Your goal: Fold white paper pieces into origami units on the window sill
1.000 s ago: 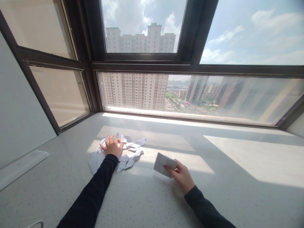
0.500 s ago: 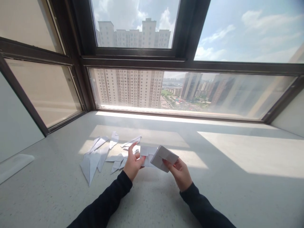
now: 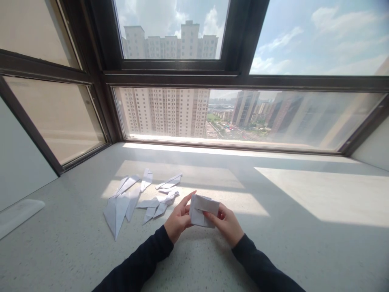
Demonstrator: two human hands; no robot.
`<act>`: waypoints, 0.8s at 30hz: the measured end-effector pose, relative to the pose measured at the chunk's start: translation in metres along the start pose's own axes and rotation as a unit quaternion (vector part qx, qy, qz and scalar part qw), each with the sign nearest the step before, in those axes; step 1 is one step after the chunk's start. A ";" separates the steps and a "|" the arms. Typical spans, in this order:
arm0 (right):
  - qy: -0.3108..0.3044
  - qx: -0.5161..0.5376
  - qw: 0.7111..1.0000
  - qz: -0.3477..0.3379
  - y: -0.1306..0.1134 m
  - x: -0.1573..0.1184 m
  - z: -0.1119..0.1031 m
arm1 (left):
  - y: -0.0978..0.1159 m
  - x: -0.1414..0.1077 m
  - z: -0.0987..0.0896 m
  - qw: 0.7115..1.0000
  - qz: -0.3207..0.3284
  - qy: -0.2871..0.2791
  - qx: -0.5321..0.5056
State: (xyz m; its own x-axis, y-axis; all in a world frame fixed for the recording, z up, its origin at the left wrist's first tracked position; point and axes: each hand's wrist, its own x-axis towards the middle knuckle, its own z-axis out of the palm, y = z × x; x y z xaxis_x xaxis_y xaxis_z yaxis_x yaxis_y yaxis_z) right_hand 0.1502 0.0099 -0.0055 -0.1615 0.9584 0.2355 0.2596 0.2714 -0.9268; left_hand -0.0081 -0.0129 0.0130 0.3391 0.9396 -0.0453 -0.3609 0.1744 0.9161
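Head view: bare sill is extending right of the hands and near; far edge is meeting the window frame; loose folded papers are lying left; folded paper stack is sitting between both hands, left hand closing on its left edge, right hand pinching its right side, thumb on top.

Place: room high in a building, apparently a home
Bay window: broad glass panes, one side angled at left
Window frames: dark brown
Windowsill: deep, pale, speckled, stone-like, partly sunlit
Apartment tower: pale, many-windowed, outside
Streets and greenery: far below
White panel: left edge
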 end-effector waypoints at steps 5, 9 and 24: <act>-0.015 0.030 0.999 0.014 0.001 0.001 0.001 | -0.003 0.001 0.000 1.000 -0.005 -0.009 -0.007; -0.021 0.031 0.999 0.022 0.003 0.001 0.001 | -0.007 0.002 -0.001 1.000 0.000 -0.014 0.002; -0.078 0.162 0.982 0.054 0.002 0.003 0.002 | -0.017 0.007 -0.007 0.985 0.130 -0.023 0.115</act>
State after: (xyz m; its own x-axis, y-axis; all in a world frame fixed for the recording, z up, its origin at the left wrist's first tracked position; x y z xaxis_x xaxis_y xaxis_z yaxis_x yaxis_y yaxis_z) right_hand 0.1485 0.0132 -0.0075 -0.3000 0.9481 0.1059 -0.0283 0.1021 -0.9944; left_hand -0.0052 -0.0069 -0.0053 0.3018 0.9288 0.2153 -0.2358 -0.1461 0.9608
